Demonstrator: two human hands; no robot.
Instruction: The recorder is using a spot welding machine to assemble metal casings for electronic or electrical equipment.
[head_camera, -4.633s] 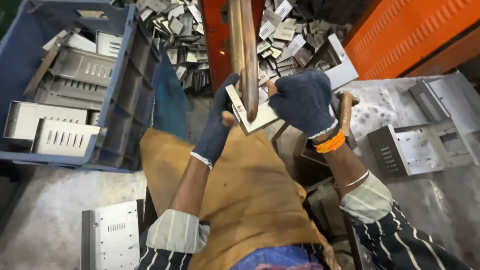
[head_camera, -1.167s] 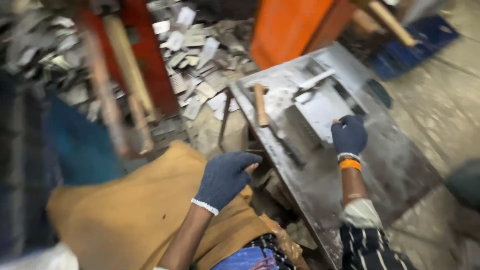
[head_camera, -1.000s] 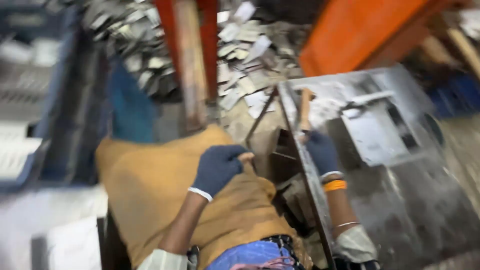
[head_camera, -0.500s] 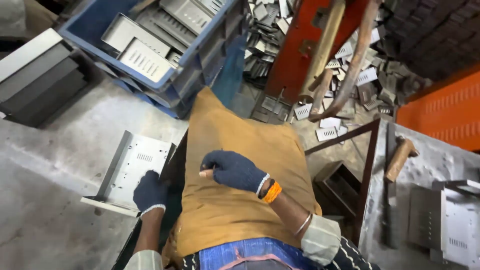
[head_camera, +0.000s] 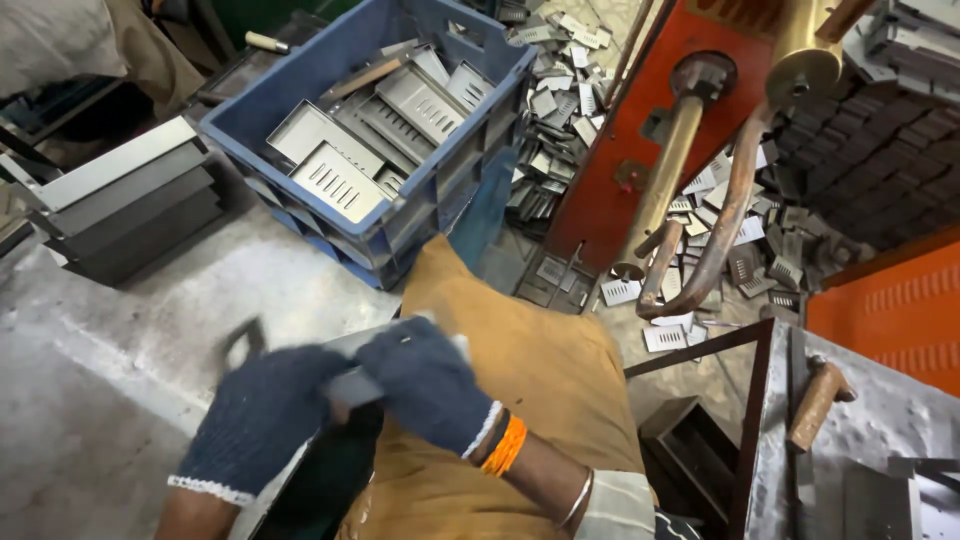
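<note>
Both my hands wear dark blue knitted gloves. My left hand (head_camera: 262, 412) and my right hand (head_camera: 425, 385) are closed together on a flat grey sheet-metal panel (head_camera: 357, 345), held over the left side of my lap. The panel is motion-blurred and mostly hidden by the gloves. A tan cloth apron (head_camera: 510, 385) covers my legs beneath it. An orange band sits on my right wrist.
A blue plastic crate (head_camera: 470, 150) of slotted metal panels stands ahead on the concrete floor. Grey metal boxes (head_camera: 125, 200) are stacked at left. A red machine (head_camera: 655, 130) with copper arms rises at right over scattered small plates. A steel table (head_camera: 880, 430) carries a wooden-handled hammer (head_camera: 818, 400).
My view swung from the steel table at right to the floor at left. My left hand reached a panel beside my leg, and now both hands hold it raised over my lap.
</note>
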